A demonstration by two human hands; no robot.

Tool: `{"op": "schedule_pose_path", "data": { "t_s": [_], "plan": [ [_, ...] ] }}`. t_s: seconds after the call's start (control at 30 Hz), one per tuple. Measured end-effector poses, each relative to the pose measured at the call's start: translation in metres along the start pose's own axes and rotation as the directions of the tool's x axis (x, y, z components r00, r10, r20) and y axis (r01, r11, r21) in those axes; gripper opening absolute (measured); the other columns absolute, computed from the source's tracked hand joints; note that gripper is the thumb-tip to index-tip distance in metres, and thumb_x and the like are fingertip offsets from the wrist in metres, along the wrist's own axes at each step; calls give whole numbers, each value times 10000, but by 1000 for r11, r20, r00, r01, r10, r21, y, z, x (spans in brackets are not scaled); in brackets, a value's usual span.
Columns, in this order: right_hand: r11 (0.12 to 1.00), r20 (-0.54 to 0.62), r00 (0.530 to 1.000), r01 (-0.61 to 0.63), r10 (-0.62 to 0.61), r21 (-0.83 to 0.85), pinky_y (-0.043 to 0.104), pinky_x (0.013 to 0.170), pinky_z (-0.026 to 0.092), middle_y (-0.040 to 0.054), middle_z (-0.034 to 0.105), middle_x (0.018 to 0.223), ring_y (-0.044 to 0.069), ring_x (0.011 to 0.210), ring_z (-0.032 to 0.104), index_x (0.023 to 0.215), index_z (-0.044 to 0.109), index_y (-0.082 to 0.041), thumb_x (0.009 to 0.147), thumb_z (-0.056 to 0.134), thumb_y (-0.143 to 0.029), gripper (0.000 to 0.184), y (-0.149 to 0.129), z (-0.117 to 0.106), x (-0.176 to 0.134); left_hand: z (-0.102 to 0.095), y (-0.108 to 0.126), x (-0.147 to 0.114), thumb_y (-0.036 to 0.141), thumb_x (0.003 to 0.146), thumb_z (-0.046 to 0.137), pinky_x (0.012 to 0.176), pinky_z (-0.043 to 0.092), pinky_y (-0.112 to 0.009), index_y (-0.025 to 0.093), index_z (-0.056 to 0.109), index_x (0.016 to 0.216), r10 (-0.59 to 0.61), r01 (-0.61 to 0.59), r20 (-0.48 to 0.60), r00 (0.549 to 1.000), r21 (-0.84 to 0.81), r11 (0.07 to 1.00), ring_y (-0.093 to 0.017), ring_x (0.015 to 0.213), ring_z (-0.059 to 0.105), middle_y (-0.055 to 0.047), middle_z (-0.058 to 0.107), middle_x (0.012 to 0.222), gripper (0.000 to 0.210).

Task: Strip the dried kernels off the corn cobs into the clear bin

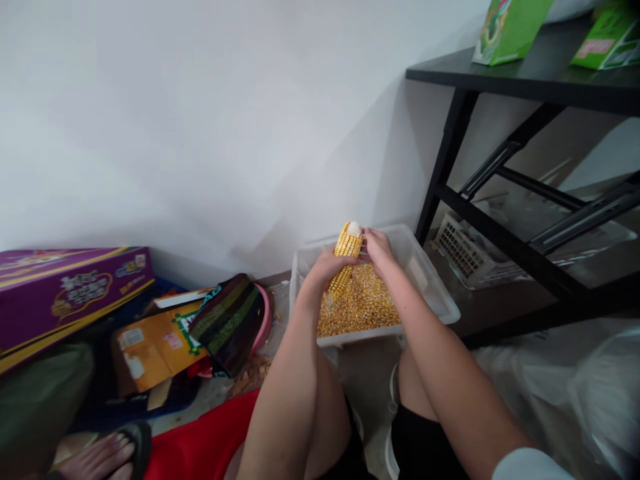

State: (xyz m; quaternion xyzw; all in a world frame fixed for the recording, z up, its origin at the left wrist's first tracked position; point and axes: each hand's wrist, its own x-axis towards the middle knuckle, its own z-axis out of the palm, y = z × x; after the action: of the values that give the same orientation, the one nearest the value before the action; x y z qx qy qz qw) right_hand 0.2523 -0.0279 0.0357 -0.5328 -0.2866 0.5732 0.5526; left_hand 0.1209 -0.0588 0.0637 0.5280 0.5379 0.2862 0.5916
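A yellow corn cob (349, 244) is tilted above a clear plastic bin (434, 283), with a bare white patch at its upper end. My left hand (331, 263) is wrapped round the cob's middle. Against its right side, near the bare end, my right hand (379, 247) has its thumb and fingers closed on the cob; some of those fingertips are hard to make out. Loose corn kernels (363, 303) cover the floor of the bin below both hands. The cob's lower end points down toward the kernels on the left.
A black table (445, 167) with green cartons (515, 33) stands at right, a white basket (463, 250) beneath it. At left are a purple box (75, 293), an orange packet (160, 350), a dark striped mesh bag (227, 327) and a pink basin (265, 320). Another person's foot (103, 457) shows at lower left.
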Motion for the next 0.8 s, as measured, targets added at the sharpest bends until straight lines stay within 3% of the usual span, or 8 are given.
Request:
{"op": "schedule_pose_path", "data": {
  "t_s": [0.13, 0.2, 0.27, 0.43, 0.8],
  "plan": [
    [997, -114, 993, 25, -34, -73, 211, 502, 495, 72, 651, 824, 122, 626, 614, 792, 562, -133, 917, 454, -339, 264, 0, -6, 1, -1, 0, 0, 233, 619, 713, 522, 467, -259, 106, 625, 1111, -57, 55, -60, 997, -31, 998, -130, 568, 561, -61, 636, 729, 515],
    [998, -58, 998, 10, -14, -63, 218, 509, 511, 58, 656, 895, 126, 654, 624, 870, 567, -147, 854, 574, -324, 179, -3, -7, -2, -1, 1, -1, 234, 618, 719, 509, 465, -265, 100, 627, 1093, -64, 60, -56, 996, -66, 996, -132, 554, 556, -62, 629, 719, 502],
    [998, 33, 999, -42, 44, -39, 230, 506, 520, 40, 653, 952, 124, 643, 622, 1018, 552, -184, 815, 633, -310, 252, -7, -5, -7, -1, 3, -2, 230, 617, 723, 512, 470, -271, 108, 621, 1106, -70, 67, -26, 997, -102, 993, -134, 550, 558, -60, 629, 717, 513],
    [996, 239, 968, -83, 77, 15, 234, 478, 505, 32, 644, 956, 120, 604, 604, 1116, 540, -209, 890, 523, -294, 243, -12, -2, -16, 0, 7, -5, 240, 631, 719, 511, 460, -264, 115, 597, 1164, -97, 103, 49, 994, -133, 986, -137, 551, 560, -60, 625, 699, 561],
    [994, 240, 966, -104, 96, 23, 287, 496, 526, 35, 629, 831, 132, 567, 587, 990, 518, -161, 903, 502, -296, 161, -8, -8, -10, 6, 6, -3, 253, 645, 726, 547, 474, -260, 97, 624, 1146, -76, 79, 64, 995, -49, 996, -124, 576, 546, -69, 633, 713, 534]
  ]
}}
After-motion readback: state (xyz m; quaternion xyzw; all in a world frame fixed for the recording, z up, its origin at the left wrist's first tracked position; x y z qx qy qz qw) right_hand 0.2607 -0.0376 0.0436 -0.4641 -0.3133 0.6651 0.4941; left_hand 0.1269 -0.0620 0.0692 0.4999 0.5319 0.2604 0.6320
